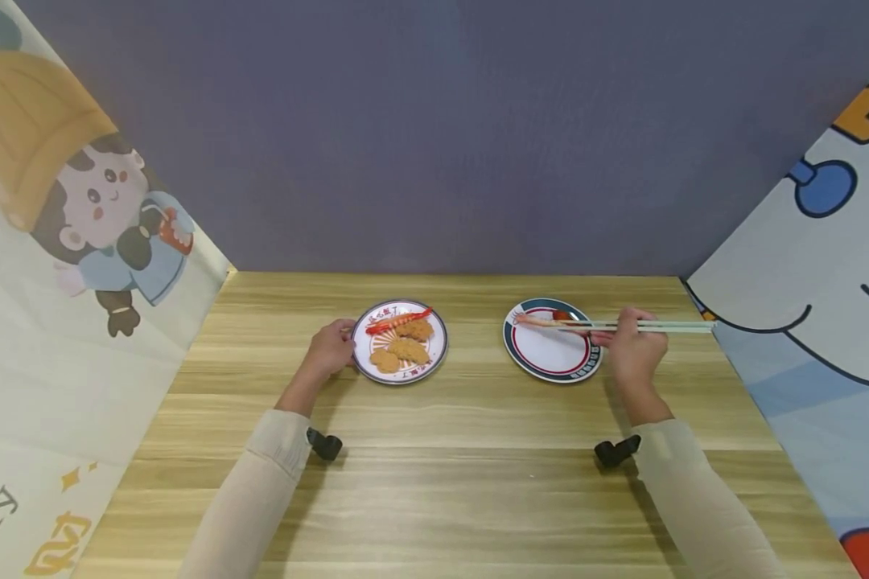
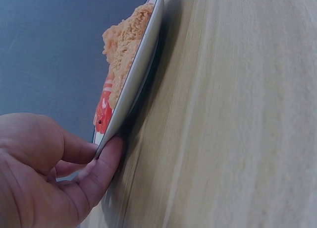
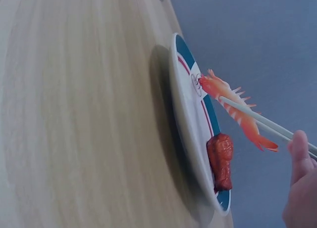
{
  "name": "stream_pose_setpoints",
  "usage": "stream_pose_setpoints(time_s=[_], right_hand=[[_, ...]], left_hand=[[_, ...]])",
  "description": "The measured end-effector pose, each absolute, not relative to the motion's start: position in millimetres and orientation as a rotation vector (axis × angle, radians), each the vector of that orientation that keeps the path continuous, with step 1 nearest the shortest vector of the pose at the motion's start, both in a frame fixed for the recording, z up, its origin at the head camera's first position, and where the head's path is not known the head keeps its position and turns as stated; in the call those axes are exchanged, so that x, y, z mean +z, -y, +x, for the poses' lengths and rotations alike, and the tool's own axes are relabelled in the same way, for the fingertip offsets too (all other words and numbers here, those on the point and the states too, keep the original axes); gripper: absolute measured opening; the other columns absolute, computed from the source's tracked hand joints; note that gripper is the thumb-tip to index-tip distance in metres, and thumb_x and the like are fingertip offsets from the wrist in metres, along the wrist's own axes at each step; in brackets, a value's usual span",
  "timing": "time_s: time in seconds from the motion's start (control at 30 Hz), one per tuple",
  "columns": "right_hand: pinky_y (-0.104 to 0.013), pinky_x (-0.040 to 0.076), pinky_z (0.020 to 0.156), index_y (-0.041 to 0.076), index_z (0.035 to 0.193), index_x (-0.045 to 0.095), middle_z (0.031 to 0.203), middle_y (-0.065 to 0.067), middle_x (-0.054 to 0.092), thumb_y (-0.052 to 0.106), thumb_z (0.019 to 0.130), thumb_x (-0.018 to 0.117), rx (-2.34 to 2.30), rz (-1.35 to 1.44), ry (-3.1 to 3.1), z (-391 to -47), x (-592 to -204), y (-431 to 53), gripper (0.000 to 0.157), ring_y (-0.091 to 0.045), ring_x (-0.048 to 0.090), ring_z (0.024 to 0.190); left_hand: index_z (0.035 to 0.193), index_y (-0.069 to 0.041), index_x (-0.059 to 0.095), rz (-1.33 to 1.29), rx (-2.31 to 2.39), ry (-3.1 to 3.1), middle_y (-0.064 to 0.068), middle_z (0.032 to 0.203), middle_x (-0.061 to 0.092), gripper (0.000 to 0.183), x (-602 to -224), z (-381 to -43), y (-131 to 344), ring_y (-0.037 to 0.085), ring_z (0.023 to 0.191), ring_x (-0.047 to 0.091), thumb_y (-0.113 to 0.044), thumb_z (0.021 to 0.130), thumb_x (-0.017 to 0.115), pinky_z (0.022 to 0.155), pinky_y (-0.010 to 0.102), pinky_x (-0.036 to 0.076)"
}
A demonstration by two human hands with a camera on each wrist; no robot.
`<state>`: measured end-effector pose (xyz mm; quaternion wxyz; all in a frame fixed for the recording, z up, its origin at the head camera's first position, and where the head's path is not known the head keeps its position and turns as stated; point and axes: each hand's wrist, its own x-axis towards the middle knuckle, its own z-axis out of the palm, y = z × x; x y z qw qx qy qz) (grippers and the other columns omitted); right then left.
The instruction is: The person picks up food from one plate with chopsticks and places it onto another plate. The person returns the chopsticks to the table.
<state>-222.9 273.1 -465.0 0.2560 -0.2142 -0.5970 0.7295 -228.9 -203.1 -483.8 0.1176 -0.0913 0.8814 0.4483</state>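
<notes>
My left hand [image 1: 331, 347] pinches the near-left rim of a white plate [image 1: 438, 360] between thumb and fingers. On that plate lie a red shrimp [image 1: 394, 323] and several breaded fried pieces [image 1: 409, 350]. My right hand [image 1: 636, 351] grips pale chopsticks [image 1: 681, 326] at the right plate. Between their tips is an orange striped shrimp [image 3: 240, 116], held over a white plate [image 1: 546, 354] with a dark teal and red rim. In the right wrist view, a glossy brown-red drumstick-like piece [image 3: 221, 158] lies on this plate's edge.
Both plates stand on a wood-grain table [image 1: 463, 482], apart from each other. A grey panel [image 1: 434, 145] rises behind the table. Printed cartoon panels stand at the left [image 1: 65, 338] and right [image 1: 804, 418]. Each sleeve cuff carries a black wrist device [image 1: 324, 444].
</notes>
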Motion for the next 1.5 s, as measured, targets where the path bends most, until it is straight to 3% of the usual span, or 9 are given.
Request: stream_pose_setpoints(time_s=[0.27, 0.53, 1.0, 1.5], right_hand=[[-0.027, 0.056, 0.043, 0.006, 0.089, 0.055, 0.058, -0.004, 0.061, 0.015, 0.102, 0.054, 2.027, -0.566, 1.625, -220.8, -450.3, -262.7, 0.016, -0.014, 0.067, 0.043], [-0.027, 0.055, 0.041, 0.010, 0.090, 0.053, 0.054, -0.001, 0.061, 0.016, 0.103, 0.052, 2.070, -0.545, 1.598, -230.4, -455.5, -248.2, 0.014, -0.014, 0.065, 0.040], [-0.028, 0.058, 0.045, 0.005, 0.096, 0.056, 0.061, 0.001, 0.064, 0.020, 0.104, 0.054, 2.090, -0.423, 1.690, -236.8, -453.5, -195.9, 0.017, -0.013, 0.066, 0.042], [-0.031, 0.058, 0.043, 0.009, 0.089, 0.062, 0.062, -0.012, 0.066, 0.021, 0.101, 0.057, 2.170, -0.290, 1.768, -242.9, -454.4, -129.6, 0.017, -0.015, 0.067, 0.044]], left_hand=[[0.150, -0.002, 0.045, -0.275, 1.319, -2.569, 0.025, 0.128, 0.062, 0.050, -484.5, -228.6, 203.2, 0.021, 0.081, 0.069, -0.002, 0.101, 0.049, 0.066, 0.025, 0.061], [0.151, -0.003, 0.044, -0.293, 1.303, -2.554, 0.025, 0.128, 0.061, 0.050, -482.5, -229.0, 202.4, 0.020, 0.081, 0.069, -0.002, 0.101, 0.049, 0.067, 0.025, 0.061], [0.150, -0.003, 0.045, -0.295, 1.311, -2.560, 0.024, 0.126, 0.062, 0.049, -481.3, -228.6, 202.0, 0.020, 0.081, 0.068, -0.003, 0.101, 0.049, 0.067, 0.024, 0.061], [0.150, -0.003, 0.045, -0.296, 1.326, -2.548, 0.025, 0.128, 0.062, 0.049, -483.1, -229.2, 201.8, 0.021, 0.083, 0.069, -0.003, 0.101, 0.049, 0.068, 0.026, 0.061]])
